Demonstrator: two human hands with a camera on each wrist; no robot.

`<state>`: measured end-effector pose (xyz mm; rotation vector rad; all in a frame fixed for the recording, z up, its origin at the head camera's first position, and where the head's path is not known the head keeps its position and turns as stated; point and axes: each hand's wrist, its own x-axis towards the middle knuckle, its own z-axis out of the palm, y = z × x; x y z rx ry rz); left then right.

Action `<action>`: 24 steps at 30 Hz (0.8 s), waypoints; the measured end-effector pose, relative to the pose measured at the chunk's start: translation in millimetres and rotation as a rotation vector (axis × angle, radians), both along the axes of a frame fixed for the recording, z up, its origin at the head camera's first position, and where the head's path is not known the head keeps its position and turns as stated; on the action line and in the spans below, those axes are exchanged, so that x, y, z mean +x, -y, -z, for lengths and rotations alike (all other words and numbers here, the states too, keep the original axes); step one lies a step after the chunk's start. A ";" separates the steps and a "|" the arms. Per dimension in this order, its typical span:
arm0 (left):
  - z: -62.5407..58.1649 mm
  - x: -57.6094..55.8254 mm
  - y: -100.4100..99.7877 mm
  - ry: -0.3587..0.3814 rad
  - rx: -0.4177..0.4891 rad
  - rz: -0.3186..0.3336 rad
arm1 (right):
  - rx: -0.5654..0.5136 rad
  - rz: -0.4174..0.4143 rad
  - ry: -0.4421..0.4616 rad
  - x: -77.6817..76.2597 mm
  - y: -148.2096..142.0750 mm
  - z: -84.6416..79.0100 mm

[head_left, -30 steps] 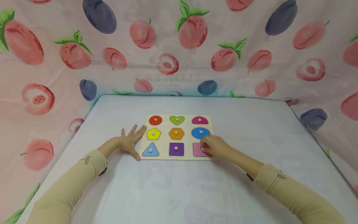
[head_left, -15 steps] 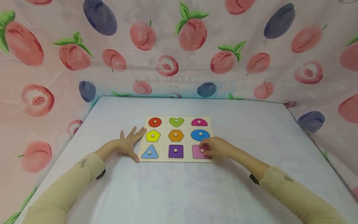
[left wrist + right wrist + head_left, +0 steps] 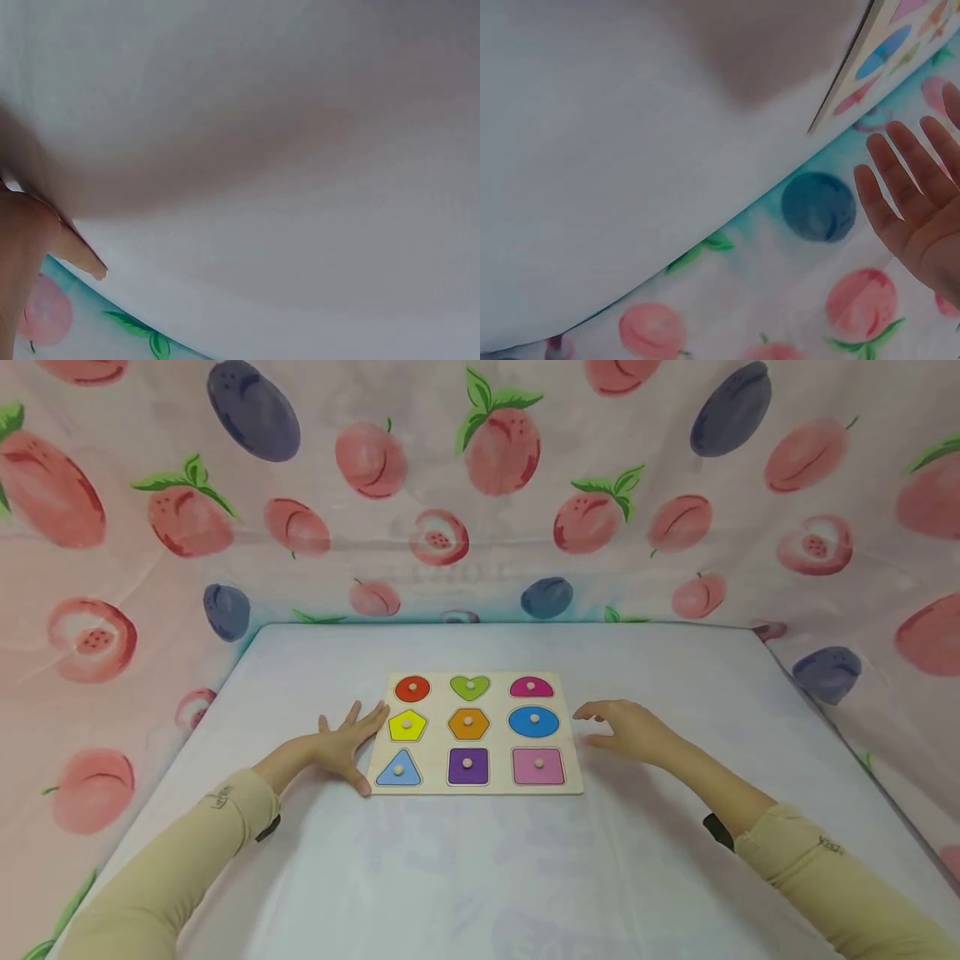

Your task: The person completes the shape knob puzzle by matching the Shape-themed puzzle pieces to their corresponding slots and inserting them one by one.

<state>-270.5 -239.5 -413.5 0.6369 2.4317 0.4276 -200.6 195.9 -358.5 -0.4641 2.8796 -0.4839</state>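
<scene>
A wooden peg puzzle board [image 3: 498, 727] lies flat in the middle of the table, with several coloured knobbed shapes in its recesses. At its lower right sits the pink rectangle [image 3: 528, 768]; above that is the blue oval [image 3: 521, 722]. My left hand [image 3: 341, 750] has its fingers spread along the board's left edge, with the thumb at the lower left corner. My right hand [image 3: 630, 731] hovers just right of the board, fingers loosely bent and holding nothing. In the right wrist view its fingers [image 3: 909, 176] look extended, apart from the board's edge.
A white cloth covers the table [image 3: 465, 877]. Behind and at the sides hangs a fruit-printed curtain [image 3: 420, 468], meeting the table's back edge.
The right hand has let go of the pink rectangle's knob and moved right, off the board. The pink rectangle now shows fully in its recess. The left hand stays at the board's edge.
</scene>
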 end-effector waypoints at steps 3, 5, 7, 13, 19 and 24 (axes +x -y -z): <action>0.5 2.4 -0.9 0.003 -0.019 -0.007 | 0.000 0.013 -0.061 0.9 -14.8 -2.1; -0.2 4.5 -3.2 0.004 -0.037 -0.010 | 0.003 0.014 -0.105 2.4 -26.6 -2.9; -1.7 6.8 -5.8 0.002 -0.051 -0.010 | 0.015 0.013 -0.142 4.6 -39.0 -2.8; -9.0 17.2 -7.4 -0.014 -0.089 0.000 | 0.031 0.042 -0.181 12.3 -70.8 -0.9; -20.1 26.5 2.0 -0.052 -0.074 0.019 | 0.034 0.076 -0.189 15.8 -89.0 0.7; -31.8 25.1 17.6 -0.262 -0.021 0.017 | 0.036 0.102 -0.277 15.3 -103.3 4.3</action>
